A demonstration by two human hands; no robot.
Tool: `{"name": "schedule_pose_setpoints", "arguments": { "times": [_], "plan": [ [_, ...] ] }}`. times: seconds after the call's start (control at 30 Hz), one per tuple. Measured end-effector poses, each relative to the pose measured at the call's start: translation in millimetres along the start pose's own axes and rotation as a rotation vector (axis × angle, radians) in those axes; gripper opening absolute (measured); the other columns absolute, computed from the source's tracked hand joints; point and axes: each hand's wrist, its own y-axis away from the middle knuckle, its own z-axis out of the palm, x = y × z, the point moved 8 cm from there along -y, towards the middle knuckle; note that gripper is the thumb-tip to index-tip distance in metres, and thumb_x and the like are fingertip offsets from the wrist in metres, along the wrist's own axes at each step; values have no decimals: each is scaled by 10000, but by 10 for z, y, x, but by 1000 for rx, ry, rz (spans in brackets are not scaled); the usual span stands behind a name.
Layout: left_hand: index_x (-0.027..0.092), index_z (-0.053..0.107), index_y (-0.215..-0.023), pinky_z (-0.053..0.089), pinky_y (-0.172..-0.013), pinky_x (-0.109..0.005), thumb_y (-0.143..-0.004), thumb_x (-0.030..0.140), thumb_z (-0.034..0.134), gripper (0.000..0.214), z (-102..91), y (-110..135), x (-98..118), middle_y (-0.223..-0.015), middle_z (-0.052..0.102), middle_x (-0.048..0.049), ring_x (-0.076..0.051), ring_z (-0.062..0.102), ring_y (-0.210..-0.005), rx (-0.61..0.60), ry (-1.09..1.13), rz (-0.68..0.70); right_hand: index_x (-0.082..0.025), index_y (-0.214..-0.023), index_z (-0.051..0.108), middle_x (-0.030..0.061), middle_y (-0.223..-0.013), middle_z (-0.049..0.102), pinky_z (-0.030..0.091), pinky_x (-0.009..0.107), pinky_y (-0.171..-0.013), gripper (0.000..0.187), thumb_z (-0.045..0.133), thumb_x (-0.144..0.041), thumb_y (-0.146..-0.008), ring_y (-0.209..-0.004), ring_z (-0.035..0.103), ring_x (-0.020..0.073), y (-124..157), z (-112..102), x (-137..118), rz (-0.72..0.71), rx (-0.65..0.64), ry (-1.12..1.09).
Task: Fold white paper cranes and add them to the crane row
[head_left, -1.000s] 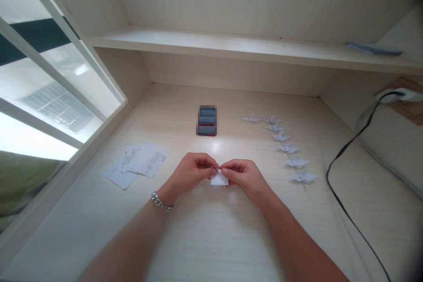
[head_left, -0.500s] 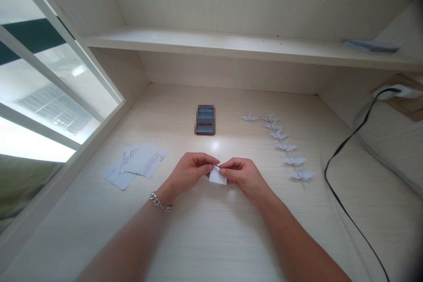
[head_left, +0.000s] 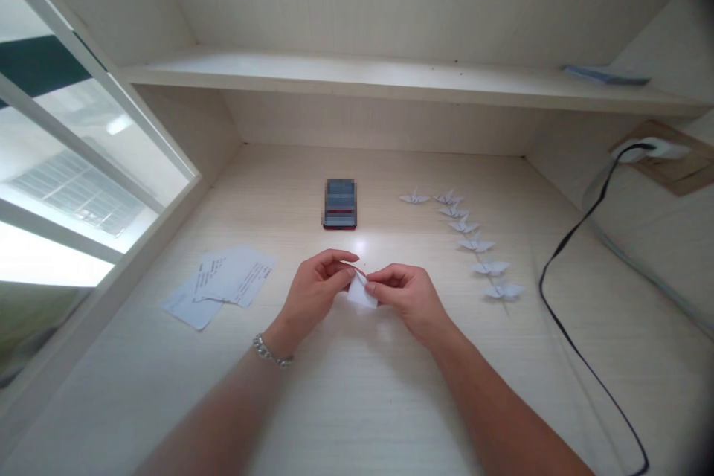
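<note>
A small piece of folded white paper (head_left: 362,293) is held up between my two hands, just above the desk. My left hand (head_left: 319,284), with a silver chain bracelet (head_left: 271,352) at its wrist, pinches the paper's upper left side between thumb and fingers. On the other side, my right hand (head_left: 406,292) pinches the right edge with thumb and forefinger. Fingers cover part of the upper folds. To the right, several white paper cranes (head_left: 476,244) stand in a slanting row on the desk.
Sheets of white paper with print (head_left: 231,279) overlap at the left. A phone (head_left: 340,204) lies behind my hands. At the right a black cable (head_left: 563,245) runs from a wall socket (head_left: 658,150). A shelf (head_left: 335,74) spans the back, with a flat bluish object (head_left: 605,76) on it.
The view has shifted slightly. My left fingers have lifted a little, and the paper now shows a more pointed top between my hands. Both hands keep their hold.
</note>
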Motion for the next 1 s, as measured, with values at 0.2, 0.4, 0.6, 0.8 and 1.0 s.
{"name": "schedule_pose_setpoints", "arguments": {
  "times": [0.2,0.4,0.6,0.8,1.0],
  "plan": [
    [143,633,-903,488,-679,-241,-687,230,677,238,19,22,36,-810,674,-55,-140,617,-739,23,-8,35,-147,-730,698,39,-653,679,450,248,-523,167,719,-275,-625,-557,580,127,32,-1,-103,-103,54,81],
    [139,628,-863,497,-690,-233,-655,197,712,232,10,28,28,-778,681,-45,-131,625,-725,16,6,30,-162,-748,694,38,-686,682,457,243,-544,142,700,-278,-666,-605,588,133,68,64,-143,-144,8,100],
    [137,628,-844,495,-665,-213,-653,180,714,214,16,34,43,-738,680,-37,-118,621,-692,-9,4,20,-163,-730,681,28,-663,668,457,234,-524,146,703,-292,-664,-582,576,123,55,65,-132,-125,-5,90],
    [136,629,-832,485,-649,-204,-654,175,713,201,16,36,56,-721,673,-32,-111,613,-675,-3,7,19,-160,-737,678,29,-672,669,458,240,-540,139,706,-272,-658,-584,579,122,64,79,-112,-125,-7,66],
    [154,620,-909,469,-608,-213,-713,208,663,208,4,25,28,-725,668,-34,-114,602,-652,-11,65,3,-155,-742,681,39,-686,679,467,252,-557,147,708,-264,-647,-595,596,133,62,86,-69,-95,3,25]
  ]
}}
